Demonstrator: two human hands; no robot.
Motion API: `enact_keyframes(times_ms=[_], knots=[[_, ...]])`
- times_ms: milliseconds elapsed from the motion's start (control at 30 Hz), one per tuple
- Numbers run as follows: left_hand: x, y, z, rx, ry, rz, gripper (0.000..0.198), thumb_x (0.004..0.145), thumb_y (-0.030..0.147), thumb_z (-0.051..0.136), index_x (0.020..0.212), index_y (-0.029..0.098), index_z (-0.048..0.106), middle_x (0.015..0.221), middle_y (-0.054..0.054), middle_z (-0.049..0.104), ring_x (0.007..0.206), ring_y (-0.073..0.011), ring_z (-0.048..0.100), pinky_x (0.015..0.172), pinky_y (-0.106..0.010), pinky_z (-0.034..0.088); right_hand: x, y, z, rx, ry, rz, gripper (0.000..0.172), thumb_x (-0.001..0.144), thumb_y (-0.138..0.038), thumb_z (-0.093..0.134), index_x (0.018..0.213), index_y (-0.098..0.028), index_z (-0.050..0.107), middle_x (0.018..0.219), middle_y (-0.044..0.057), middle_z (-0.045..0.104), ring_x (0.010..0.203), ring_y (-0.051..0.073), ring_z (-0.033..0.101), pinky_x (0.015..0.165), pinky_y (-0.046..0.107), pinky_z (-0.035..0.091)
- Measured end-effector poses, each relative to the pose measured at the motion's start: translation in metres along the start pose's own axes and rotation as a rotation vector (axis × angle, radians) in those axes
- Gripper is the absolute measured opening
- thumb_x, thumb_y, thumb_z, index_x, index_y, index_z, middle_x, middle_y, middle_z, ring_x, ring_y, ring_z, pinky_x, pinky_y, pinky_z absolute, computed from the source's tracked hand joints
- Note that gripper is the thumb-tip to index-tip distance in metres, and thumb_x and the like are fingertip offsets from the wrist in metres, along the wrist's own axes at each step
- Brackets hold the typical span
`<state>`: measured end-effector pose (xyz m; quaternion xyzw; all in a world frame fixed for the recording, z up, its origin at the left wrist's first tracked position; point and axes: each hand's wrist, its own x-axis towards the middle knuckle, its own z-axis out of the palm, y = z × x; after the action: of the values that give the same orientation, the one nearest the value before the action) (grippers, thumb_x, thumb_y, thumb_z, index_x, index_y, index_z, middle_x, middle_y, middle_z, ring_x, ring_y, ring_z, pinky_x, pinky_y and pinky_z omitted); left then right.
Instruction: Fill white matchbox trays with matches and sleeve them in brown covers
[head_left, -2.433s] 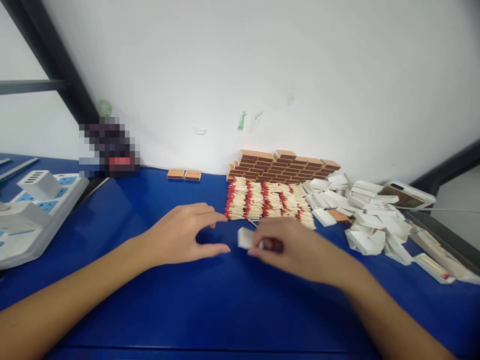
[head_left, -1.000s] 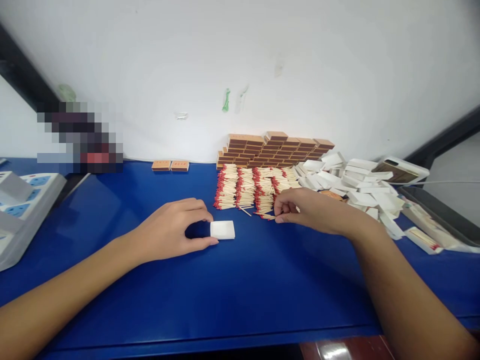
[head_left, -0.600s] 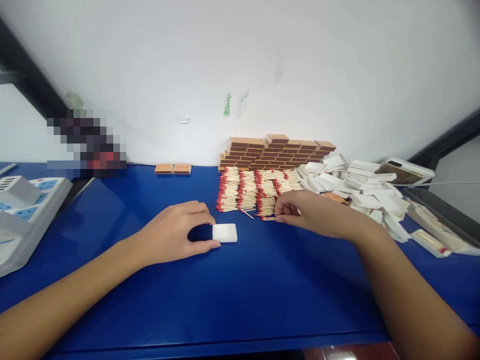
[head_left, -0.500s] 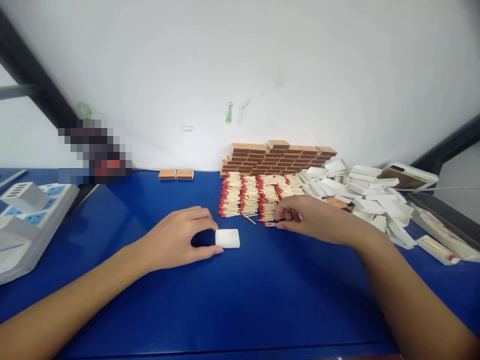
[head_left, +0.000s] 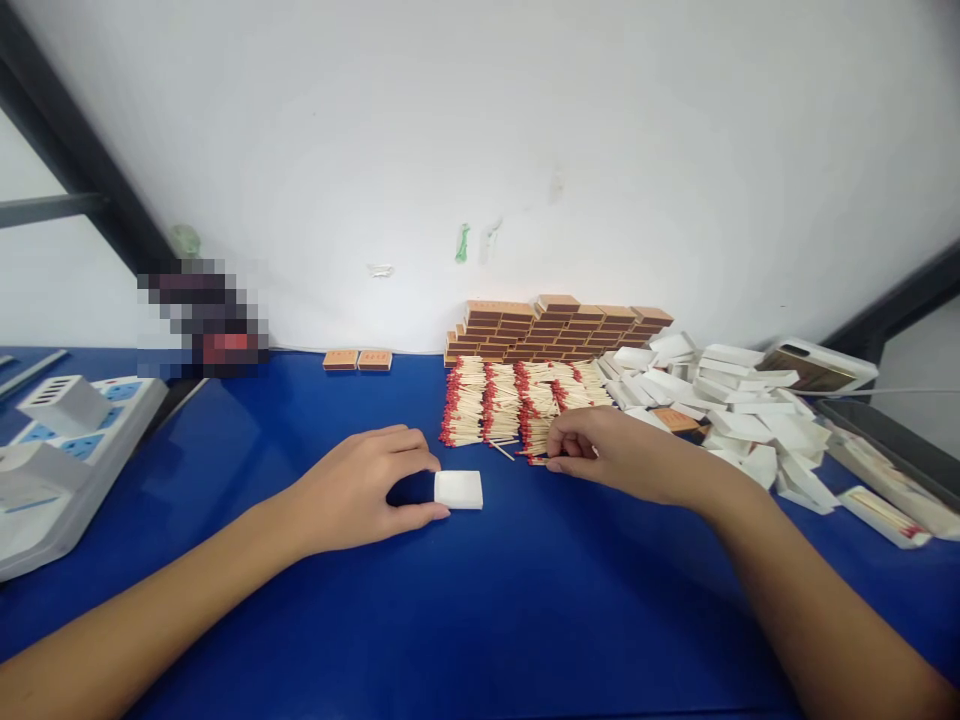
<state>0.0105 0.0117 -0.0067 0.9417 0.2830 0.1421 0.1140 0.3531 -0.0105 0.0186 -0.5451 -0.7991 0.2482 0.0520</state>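
Note:
A small white matchbox tray (head_left: pixel 458 490) lies on the blue tabletop, its inside not clearly visible. My left hand (head_left: pixel 375 487) grips its left end between thumb and fingers. Just right of it, wooden matches with red heads (head_left: pixel 499 400) are laid in several columns. At the front right of these matches, my right hand (head_left: pixel 600 447) is closed, thumb and fingertips pinching the ends of matches at the pile's edge. How many are in the pinch is hidden by the fingers. A loose match (head_left: pixel 502 452) sticks out in front of the pile.
Closed matchboxes (head_left: pixel 555 325) are stacked against the wall, with two more (head_left: pixel 357 360) to their left. Many white trays (head_left: pixel 739 390) are heaped at right, near a tray holding matches (head_left: pixel 885 514) and a phone (head_left: pixel 814 366). A power strip (head_left: pixel 90 470) stands at left.
The camera view has shifted slightly, so everything sits a little lower. My left hand stays on the tray; my right hand stays at the matches, with hardly any movement.

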Motion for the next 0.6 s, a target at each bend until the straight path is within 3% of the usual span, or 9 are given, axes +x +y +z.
enact_keyframes(times_ms=[167,600], knots=[[-0.0012,0.0003,0.0002,0.005,-0.002,0.011,0.030,0.101,0.047,0.070,0.117,0.021,0.075,0.107,-0.004,0.070,0.098,-0.0216,0.068,0.084,-0.035,0.054,-0.0011,0.0013,0.0029,-0.052,-0.010,0.036,0.020,0.101,-0.034,0.058,0.086,-0.023,0.062,0.079,0.001,0.068,0.069,0.018,0.056,0.061,0.031,0.039],[0.0006,0.0005,-0.0010,0.036,0.013,0.031,0.031,0.102,0.047,0.069,0.117,0.020,0.075,0.109,-0.006,0.072,0.098,-0.0217,0.070,0.085,-0.033,0.054,0.0001,0.0054,0.0035,-0.061,-0.019,0.069,0.016,0.100,-0.033,0.057,0.092,-0.023,0.065,0.086,0.004,0.072,0.074,0.019,0.061,0.065,0.032,0.042]])
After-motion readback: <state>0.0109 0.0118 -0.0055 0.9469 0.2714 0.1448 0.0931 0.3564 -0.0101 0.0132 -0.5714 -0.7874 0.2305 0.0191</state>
